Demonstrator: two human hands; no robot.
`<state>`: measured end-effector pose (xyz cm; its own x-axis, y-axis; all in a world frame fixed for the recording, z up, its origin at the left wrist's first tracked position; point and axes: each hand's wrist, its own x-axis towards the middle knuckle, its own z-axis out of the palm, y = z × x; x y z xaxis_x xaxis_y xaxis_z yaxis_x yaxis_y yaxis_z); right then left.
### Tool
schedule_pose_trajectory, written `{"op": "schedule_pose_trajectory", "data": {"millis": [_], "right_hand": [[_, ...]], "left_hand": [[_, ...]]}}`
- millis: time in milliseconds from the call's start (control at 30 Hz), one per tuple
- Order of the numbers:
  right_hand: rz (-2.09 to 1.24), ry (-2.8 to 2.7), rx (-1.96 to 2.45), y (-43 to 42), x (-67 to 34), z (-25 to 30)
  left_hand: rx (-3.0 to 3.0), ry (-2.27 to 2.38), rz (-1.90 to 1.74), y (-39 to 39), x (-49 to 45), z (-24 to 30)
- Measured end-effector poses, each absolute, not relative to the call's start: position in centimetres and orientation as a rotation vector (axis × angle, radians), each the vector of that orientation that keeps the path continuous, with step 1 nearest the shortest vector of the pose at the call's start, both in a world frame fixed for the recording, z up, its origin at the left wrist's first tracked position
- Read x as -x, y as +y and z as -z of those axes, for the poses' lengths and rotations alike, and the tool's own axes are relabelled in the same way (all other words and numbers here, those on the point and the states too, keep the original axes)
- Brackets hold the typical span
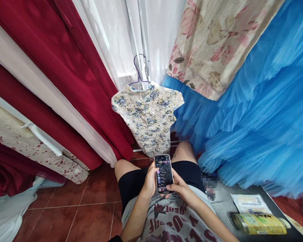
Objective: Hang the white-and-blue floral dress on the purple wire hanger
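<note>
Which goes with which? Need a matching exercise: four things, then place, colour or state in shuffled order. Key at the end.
1. phone
2. short-sleeved floral garment
3. container
4. ruffled sheer fabric

A. bright blue
B. held by the left hand and right hand
C. yellow label, lower right of the picture
D. on a purple hanger

Pairs: 1-B, 2-D, 3-C, 4-A

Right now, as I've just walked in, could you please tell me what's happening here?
A person holds a phone, screen lit, between the left hand and right hand, the right thumb over the lower screen. In front, a floral garment hangs on a purple hanger between red fabric and blue tulle.
</note>
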<state>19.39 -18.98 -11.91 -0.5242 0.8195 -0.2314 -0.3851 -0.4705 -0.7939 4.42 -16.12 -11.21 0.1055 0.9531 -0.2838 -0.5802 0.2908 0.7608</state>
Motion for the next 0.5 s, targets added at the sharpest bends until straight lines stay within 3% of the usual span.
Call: {"op": "schedule_pose_trajectory", "data": {"millis": [500], "right_hand": [[-2.040, -0.892, 0.822, -18.86, -19.35, 12.59]], "left_hand": [[-0.620, 0.892, -1.187, -16.13, -4.15, 11.40]]}}
